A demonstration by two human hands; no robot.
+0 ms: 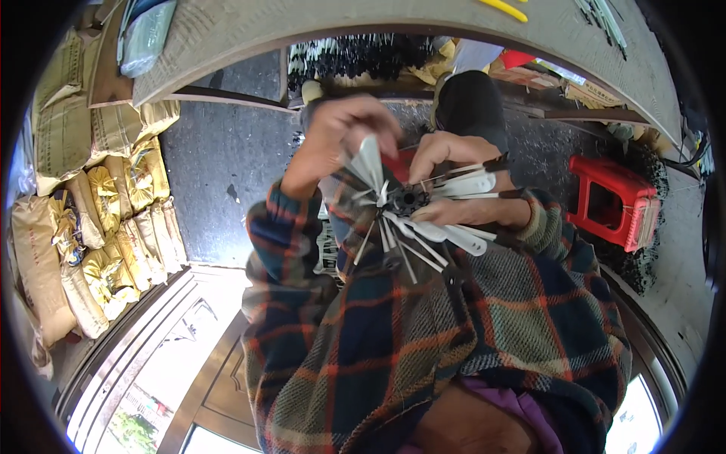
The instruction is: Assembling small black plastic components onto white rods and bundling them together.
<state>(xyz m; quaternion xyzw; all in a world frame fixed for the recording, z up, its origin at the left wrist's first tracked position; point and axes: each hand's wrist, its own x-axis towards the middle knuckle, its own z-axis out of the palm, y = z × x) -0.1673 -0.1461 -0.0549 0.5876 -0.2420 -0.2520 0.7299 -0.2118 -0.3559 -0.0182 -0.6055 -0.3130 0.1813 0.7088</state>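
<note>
My right hand (446, 163) grips a round black hub (408, 199) between thumb and fingers, over my lap. White flat strips (465, 238) with rounded, holed ends and thin rods fan out from the hub. Some of them pass beside or under my right fingers. Just up and left of the hub is my left hand (340, 132), smeared by motion, with its fingers bent. A blurred white strip (367, 160) stands close below those fingers; whether they hold it is unclear. Plaid sleeves cover both my forearms.
A grey worktop (249, 38) curves across the far side, with a yellow curved piece (504, 9) on it. Many black and white slender pieces (355, 57) lie under it. A red stool (614, 200) stands right; brown paper-wrapped bundles (64, 140) are stacked left.
</note>
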